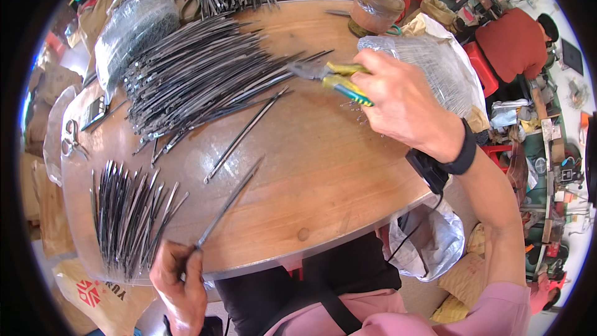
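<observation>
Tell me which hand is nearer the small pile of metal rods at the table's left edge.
Left. The left hand sits at the table's near edge just right of the small pile of metal rods, holding one rod. The right hand is far across the table, gripping yellow-handled pliers.

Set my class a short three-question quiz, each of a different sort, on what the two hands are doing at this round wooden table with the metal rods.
1. True or false: the right hand holds yellow-handled pliers.
2. Multiple choice: what does the left hand grip? A) scissors B) one thin metal rod C) a plastic bag
3. Fill in: the small bundle of rods by the left hand lies near the ____ edge of the table, as the person sees it.

Key
1. True; the pliers' nose points at the large rod pile.
2. B; the single rod is held by its near end.
3. Left.
</observation>
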The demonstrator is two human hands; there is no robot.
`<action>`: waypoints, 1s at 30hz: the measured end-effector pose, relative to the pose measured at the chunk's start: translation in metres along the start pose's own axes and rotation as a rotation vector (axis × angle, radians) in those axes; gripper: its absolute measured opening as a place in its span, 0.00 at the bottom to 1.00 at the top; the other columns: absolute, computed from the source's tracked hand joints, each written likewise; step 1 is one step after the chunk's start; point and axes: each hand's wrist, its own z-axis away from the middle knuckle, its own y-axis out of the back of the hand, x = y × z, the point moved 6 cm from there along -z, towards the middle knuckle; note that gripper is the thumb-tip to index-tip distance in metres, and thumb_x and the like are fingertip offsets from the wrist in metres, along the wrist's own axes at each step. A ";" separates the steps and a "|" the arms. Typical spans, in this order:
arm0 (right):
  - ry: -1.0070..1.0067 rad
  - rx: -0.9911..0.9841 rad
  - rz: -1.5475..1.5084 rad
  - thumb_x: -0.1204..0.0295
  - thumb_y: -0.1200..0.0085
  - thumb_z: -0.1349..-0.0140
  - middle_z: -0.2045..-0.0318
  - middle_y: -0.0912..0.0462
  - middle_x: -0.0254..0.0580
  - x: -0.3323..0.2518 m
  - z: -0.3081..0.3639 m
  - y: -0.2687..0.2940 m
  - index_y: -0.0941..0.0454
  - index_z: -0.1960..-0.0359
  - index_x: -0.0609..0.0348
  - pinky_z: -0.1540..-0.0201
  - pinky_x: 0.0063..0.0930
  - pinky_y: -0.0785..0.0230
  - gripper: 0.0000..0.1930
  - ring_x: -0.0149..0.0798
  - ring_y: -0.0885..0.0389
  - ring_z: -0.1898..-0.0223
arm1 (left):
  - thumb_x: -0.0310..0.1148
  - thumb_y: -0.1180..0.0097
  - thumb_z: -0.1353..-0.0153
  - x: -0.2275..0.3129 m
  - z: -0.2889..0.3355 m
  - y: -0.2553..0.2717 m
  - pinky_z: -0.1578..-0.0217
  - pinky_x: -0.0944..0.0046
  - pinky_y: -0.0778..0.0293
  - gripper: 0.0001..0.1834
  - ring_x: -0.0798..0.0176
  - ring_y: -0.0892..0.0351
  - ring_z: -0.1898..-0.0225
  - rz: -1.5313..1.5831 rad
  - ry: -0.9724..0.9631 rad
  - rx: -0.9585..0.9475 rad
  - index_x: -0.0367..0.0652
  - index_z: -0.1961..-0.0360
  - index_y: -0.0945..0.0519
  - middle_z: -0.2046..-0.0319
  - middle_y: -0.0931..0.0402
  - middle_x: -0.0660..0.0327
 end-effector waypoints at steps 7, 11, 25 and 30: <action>-0.006 0.308 0.026 0.81 0.39 0.53 0.56 0.22 0.50 -0.053 0.012 0.081 0.23 0.67 0.67 0.59 0.31 0.28 0.10 0.47 0.21 0.61 | 0.16 0.44 0.46 0.009 0.029 -0.026 0.72 0.62 0.31 0.05 0.54 0.25 0.75 -0.123 -0.093 -0.107 0.32 0.69 0.26 0.76 0.28 0.52; -0.225 0.668 -0.661 0.76 0.39 0.44 0.54 0.24 0.48 -0.057 0.067 0.112 0.23 0.64 0.62 0.54 0.31 0.32 0.07 0.36 0.25 0.58 | 0.17 0.47 0.43 0.023 0.029 -0.033 0.71 0.57 0.30 0.04 0.45 0.24 0.73 -0.160 -0.150 -0.086 0.32 0.65 0.24 0.74 0.27 0.48; -1.014 0.610 -1.722 0.77 0.41 0.40 0.55 0.25 0.48 -0.035 0.200 -0.017 0.23 0.61 0.67 0.61 0.29 0.29 0.08 0.36 0.24 0.62 | 0.22 0.42 0.45 0.052 0.043 -0.079 0.90 0.61 0.34 0.20 0.59 0.31 0.85 1.743 0.547 -0.367 0.36 0.50 0.28 0.76 0.30 0.54; -0.800 0.534 -1.720 0.75 0.41 0.39 0.55 0.26 0.49 -0.051 0.173 -0.009 0.24 0.61 0.66 0.62 0.30 0.28 0.09 0.37 0.24 0.63 | 0.23 0.39 0.48 0.044 0.052 -0.106 0.90 0.66 0.34 0.12 0.60 0.30 0.90 1.058 0.518 -0.363 0.30 0.62 0.22 0.79 0.23 0.46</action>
